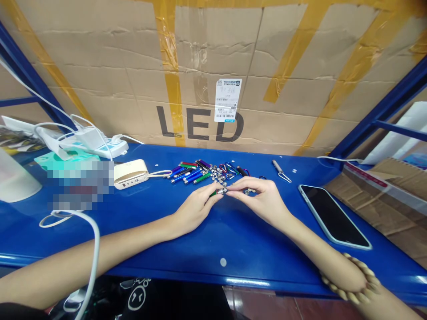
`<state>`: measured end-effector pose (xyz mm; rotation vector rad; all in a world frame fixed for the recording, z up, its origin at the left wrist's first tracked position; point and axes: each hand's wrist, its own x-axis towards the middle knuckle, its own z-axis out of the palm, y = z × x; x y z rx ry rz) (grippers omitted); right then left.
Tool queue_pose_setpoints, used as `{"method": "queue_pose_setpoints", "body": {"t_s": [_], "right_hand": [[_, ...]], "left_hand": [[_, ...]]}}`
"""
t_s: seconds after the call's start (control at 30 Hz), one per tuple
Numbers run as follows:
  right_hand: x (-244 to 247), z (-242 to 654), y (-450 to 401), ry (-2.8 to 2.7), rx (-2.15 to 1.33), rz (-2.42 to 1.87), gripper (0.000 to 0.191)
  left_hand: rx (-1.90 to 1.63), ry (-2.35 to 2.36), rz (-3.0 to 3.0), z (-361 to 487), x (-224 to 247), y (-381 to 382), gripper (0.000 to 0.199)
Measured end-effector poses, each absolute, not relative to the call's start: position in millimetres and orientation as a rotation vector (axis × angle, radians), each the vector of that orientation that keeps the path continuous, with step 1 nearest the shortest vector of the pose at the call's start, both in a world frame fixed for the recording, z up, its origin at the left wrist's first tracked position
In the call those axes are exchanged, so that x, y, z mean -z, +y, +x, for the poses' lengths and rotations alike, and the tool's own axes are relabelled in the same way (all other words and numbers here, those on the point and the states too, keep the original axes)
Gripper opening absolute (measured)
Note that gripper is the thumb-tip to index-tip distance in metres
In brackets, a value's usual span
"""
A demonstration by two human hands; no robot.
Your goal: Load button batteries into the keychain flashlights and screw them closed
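My left hand [195, 205] is closed around a small green metal tube with a silver end [219, 191], which looks like a mini penlight. Thumb and fingertips of my right hand [262, 195] pinch together right at that silver end; whatever tiny piece is between them is too small to make out. Just beyond my hands lies a pile of blue, green, red and purple penlights [191, 173]. Beside the pile are small carabiner clips [228, 168] and loose silver button-shaped pieces [248, 191], partly hidden by my right hand.
A phone [335, 215] lies at the right, and a silver penlight with a clip [280, 170] behind it. Left are a cream power bank [131, 173], a white power strip [116, 146] and cables. A large cardboard box [133, 89] stands along the back of the blue table [200, 249].
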<state>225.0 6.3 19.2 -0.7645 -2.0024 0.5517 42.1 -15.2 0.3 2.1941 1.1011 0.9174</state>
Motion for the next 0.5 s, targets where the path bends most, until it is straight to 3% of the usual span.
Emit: {"method": "queue_pose_setpoints", "body": {"t_s": [0.5], "right_hand": [[-23, 233, 7, -2.317, -0.578, -0.809, 0.014]], "left_hand": [[-1.079, 1.031, 2.579, 38, 11, -15, 0.021]]}}
